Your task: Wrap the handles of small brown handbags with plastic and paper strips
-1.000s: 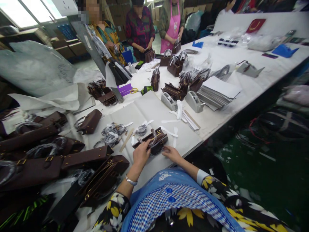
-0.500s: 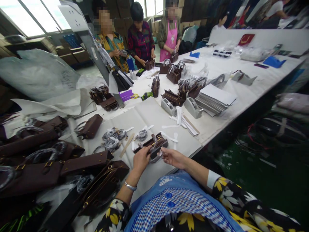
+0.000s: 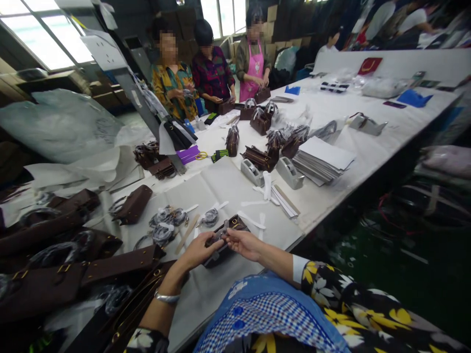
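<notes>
A small dark brown handbag lies on the grey sheet in front of me, its top facing up. My left hand is closed at the bag's left side, its fingers on the handle. My right hand pinches the plastic-wrapped handle from the right, and the fingertips of both hands nearly meet there. Just beyond the bag lie a coiled, wrapped strap and white paper strips. More coiled straps sit to the left beside a flat tan stick.
Brown handbags are piled at left. Two tape dispensers, a stack of white boards and yellow scissors lie farther back. Several people stand across the table, one in a pink apron. A grey post rises at left.
Both hands have moved left and closer together over the bag. My right hand has gone from the bag's near side up to the handle. The view has shifted slightly.
</notes>
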Available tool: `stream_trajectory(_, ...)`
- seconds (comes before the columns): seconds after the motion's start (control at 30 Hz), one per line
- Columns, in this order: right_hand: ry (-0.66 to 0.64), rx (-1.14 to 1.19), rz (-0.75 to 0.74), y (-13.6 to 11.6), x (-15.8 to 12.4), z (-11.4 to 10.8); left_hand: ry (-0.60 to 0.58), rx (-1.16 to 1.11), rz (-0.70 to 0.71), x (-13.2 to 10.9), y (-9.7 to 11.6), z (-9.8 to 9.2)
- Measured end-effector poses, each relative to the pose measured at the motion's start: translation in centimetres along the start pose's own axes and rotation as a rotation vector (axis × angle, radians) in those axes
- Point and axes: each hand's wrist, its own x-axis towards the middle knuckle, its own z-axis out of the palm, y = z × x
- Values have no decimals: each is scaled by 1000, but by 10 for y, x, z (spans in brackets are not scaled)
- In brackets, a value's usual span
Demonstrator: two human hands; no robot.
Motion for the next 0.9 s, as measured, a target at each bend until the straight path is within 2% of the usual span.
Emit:
stream_trajectory(0.1, -72, -243, -41, -11, 5, -15, -19, 53, -68, 3, -2, 6)
stream_trajectory(0.13, -45, -403, -94, -18, 6, -25, -9, 16, -84, 3, -2, 8)
stream_trajectory(0.23, 223, -995, -343, -44, 18, -66, 21, -184, -139, 6, 2, 12)
stream_trajectory(0.3, 372, -1255, -430, -59, 32, -93, 52, -320, -191, 8, 9, 12)
stream_trajectory(0.33, 401, -1331, -434, -63, 41, -104, 68, -374, -207, 9, 13, 13)
stream_trajectory(0.43, 405, -1535, -414, -64, 68, -125, 103, -445, -224, 10, 24, 16)
stream_trajectory(0.6, 301, -1849, -350, -58, 98, -136, 216, -376, -255, 8, 36, 30)
stream_trajectory(0.7, 247, -1965, -340, -62, 105, -142, 279, -353, -284, 8, 40, 39)
stream_trajectory(0.9, 210, -2058, -370, -62, 108, -147, 303, -447, -306, 7, 37, 52)
